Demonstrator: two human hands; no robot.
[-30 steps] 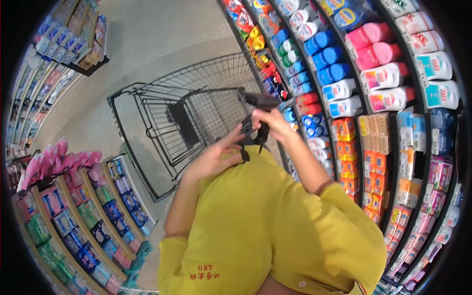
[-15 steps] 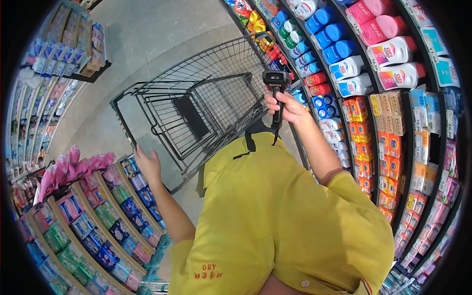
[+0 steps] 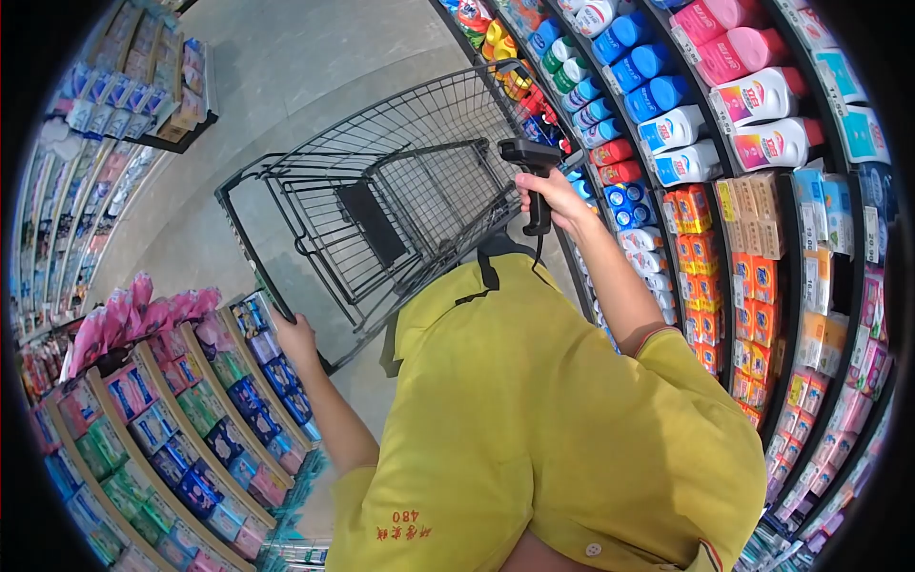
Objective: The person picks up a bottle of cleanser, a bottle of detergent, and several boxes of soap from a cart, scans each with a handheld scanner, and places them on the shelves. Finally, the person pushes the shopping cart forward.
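A black handheld barcode scanner (image 3: 537, 205) is gripped upright in my right hand (image 3: 556, 198), its head turned toward the left and its cable hanging down to my waist. On the other side, my left hand (image 3: 295, 340) is closed round the handle of a dark metal shopping cart (image 3: 250, 250), near the handle's lower end. Some of its fingers are hidden by the hand itself. The cart's wire basket (image 3: 438, 133) holds no goods that I can see. A dark panel (image 3: 370, 224) is fixed to the cart's folding seat part.
Shelves of detergent bottles (image 3: 762, 143) and orange soap packs (image 3: 753, 324) rise close on the right. Packaged goods on shelves (image 3: 191, 410) stand at lower left, with pink bags (image 3: 143, 319) above. Another display (image 3: 143, 76) stands at upper left. Grey floor (image 3: 286, 57) runs between.
My left hand has moved down along the cart handle and closed round it. The scanner in my right hand has turned, its head now pointing further left.
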